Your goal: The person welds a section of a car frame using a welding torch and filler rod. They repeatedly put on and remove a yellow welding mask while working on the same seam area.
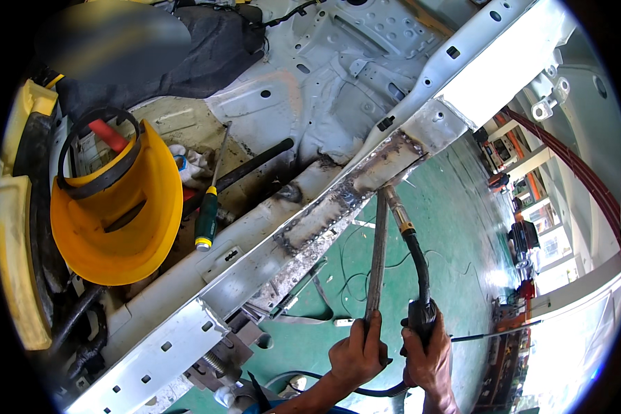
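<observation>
My left hand (359,350) is closed round the lower end of a long flat metal bar (377,259). In my right hand (429,355) is a welding torch (421,272), held by its black grip, its neck bent and its nozzle pointing up and to the left. The bar's upper end and the torch nozzle are close together at the lower edge of a grey car-body sill (317,221). Weld spots and brown scorch marks run along a patch there. Whether bar or nozzle touches the metal I cannot tell.
A yellow welding mask (148,231) lies inside the car body on the left. Beside it are a green-handled screwdriver (208,217) and a black rod (259,163). A metal clamp (221,355) sits under the sill. Cables (352,283) trail over the green floor (455,221).
</observation>
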A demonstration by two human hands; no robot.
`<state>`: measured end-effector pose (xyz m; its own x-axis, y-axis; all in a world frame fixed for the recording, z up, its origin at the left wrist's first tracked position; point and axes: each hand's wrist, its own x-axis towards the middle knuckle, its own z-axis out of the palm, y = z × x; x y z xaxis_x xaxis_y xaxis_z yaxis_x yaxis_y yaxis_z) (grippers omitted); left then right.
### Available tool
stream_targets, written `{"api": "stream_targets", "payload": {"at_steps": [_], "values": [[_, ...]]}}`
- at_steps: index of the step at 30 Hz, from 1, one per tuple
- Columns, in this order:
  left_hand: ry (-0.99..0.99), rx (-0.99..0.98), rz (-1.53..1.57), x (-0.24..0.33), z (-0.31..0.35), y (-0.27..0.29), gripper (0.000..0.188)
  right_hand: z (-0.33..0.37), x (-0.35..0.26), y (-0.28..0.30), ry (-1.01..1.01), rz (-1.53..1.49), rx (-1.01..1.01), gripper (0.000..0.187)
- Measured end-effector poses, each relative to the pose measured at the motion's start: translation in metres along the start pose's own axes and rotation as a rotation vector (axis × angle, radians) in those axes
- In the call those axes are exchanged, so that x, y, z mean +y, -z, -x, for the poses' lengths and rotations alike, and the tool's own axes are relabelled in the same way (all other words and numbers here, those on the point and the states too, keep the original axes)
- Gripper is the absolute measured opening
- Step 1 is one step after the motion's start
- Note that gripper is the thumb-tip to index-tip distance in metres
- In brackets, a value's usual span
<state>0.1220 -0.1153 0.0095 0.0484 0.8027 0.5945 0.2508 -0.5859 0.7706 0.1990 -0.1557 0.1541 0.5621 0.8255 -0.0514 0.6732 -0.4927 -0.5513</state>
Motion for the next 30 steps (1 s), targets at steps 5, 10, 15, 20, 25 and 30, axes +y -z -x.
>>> {"api": "stream_targets", "payload": {"at_steps": [5, 10, 15, 20, 25, 30], "values": [[-0.003, 0.012, -0.007, 0.000, 0.000, 0.000, 0.058, 0.000, -0.011, 0.002, -0.020, 0.005, -0.012, 0.066], [-0.017, 0.027, -0.015, 0.000, -0.001, -0.001, 0.056, 0.002, -0.012, 0.002, -0.001, 0.028, -0.009, 0.067], [-0.031, 0.002, -0.053, -0.001, -0.002, 0.003, 0.057, 0.003, -0.012, 0.004, -0.066, 0.053, -0.047, 0.066], [-0.004, -0.040, -0.021, 0.003, -0.005, 0.009, 0.056, 0.003, -0.002, -0.002, 0.044, -0.022, -0.010, 0.066], [0.012, -0.043, -0.025, 0.002, -0.003, 0.005, 0.056, 0.002, -0.003, 0.004, 0.010, -0.064, -0.034, 0.069], [0.027, -0.033, -0.009, 0.001, -0.001, 0.000, 0.061, 0.013, 0.013, 0.010, 0.018, -0.180, -0.013, 0.069]]}}
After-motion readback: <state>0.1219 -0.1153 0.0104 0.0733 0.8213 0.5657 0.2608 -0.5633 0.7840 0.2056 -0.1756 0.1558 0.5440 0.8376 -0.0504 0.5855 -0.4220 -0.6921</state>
